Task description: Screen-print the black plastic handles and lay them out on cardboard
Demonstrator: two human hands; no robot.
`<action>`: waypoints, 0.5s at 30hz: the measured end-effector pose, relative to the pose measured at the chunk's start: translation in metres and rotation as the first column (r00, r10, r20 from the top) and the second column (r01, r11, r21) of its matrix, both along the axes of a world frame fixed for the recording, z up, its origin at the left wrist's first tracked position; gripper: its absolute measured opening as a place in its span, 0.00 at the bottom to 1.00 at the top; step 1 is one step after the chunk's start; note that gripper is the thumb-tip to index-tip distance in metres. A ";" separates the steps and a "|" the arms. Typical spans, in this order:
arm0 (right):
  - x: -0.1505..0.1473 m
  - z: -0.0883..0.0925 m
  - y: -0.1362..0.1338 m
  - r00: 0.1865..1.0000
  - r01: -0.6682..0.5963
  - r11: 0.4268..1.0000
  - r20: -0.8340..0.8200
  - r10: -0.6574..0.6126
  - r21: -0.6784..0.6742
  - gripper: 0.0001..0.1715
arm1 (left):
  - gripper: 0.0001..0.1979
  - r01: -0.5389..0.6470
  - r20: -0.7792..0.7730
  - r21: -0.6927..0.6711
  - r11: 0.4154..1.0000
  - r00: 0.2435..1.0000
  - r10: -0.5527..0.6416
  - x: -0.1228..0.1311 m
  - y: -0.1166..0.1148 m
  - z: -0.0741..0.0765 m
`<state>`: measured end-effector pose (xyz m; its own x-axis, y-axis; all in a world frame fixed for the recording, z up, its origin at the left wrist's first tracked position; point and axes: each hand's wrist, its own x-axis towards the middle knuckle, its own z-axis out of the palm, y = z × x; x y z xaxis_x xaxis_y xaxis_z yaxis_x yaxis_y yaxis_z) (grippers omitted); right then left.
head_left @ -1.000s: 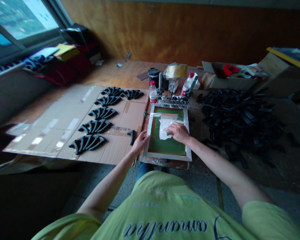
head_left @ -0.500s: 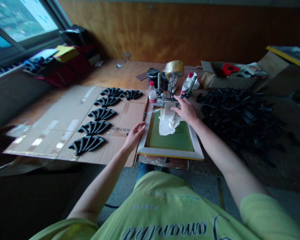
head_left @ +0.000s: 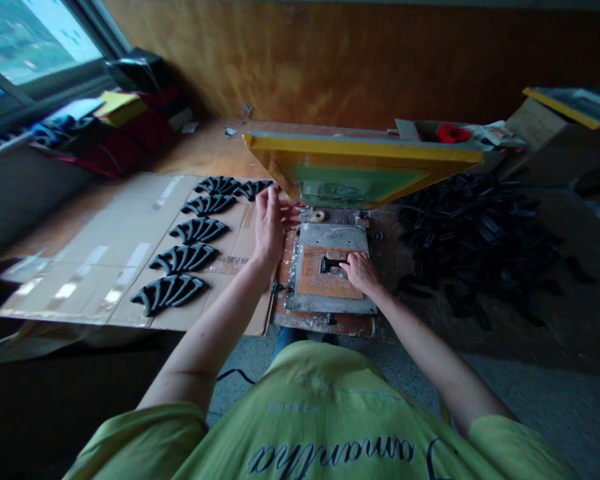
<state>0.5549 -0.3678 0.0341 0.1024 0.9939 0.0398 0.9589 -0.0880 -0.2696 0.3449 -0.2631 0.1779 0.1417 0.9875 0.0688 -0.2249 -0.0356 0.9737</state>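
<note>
A printing screen (head_left: pixel 365 145) with a yellow-edged frame and green mesh stands tilted up at the back of the printing base. My left hand (head_left: pixel 269 227) is raised by its lower left side, fingers stretched and apart; whether they touch the frame I cannot tell. Below it lies a grey metal base plate (head_left: pixel 333 235) bearing a brown board (head_left: pixel 313 283). On that board sits a black curved handle-like plastic part (head_left: pixel 333 265). The fingers of my right hand (head_left: pixel 363 272) are closed on its right end.
Rows of similar black parts (head_left: pixel 184 257) lie fanned out on flattened cardboard (head_left: pixel 105 230) to the left. A big heap of loose black parts (head_left: pixel 480 233) covers the right side. Behind it stands an open carton (head_left: pixel 407 131). A roll of tape (head_left: pixel 319 215) rests behind the plate.
The screen has swung from lying flat to tilted up, uncovering the base plate. My right hand has come down from the screen to the black part. My left hand has moved farther forward.
</note>
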 end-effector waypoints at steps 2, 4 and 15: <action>-0.014 0.007 -0.001 0.996 0.084 0.995 -0.019 -0.085 -0.052 0.12 | 0.30 0.125 -0.050 -0.223 0.967 0.989 -0.139 0.004 -0.036 -0.033; -0.031 0.015 -0.006 0.989 0.133 0.991 -0.069 -0.134 -0.016 0.13 | 0.34 0.316 -0.077 -0.544 0.777 0.903 -0.422 0.009 -0.077 -0.067; 0.079 -0.005 -0.075 0.996 0.006 0.992 -0.084 0.004 0.124 0.12 | 0.22 -0.158 -0.471 -0.437 0.886 0.879 -0.075 -0.099 -0.047 -0.138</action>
